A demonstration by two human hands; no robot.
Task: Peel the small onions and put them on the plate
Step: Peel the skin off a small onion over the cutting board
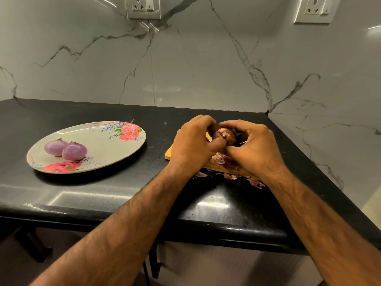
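The light is soft, a little dim and warm, and seems to fall from above. The glossy marble wall [185, 58] throws back white streaks at the top left and far right, plus a pale smear low in the middle. The black tabletop [103, 190] mirrors two bright patches near its front edge. The plate [107, 145] casts a dark shadow along its near side. My fingers [206, 123] and the onion [227, 135] they grip look slightly soft. The wide lens bows the tabletop's edge and tilts the corner socket [315, 9].
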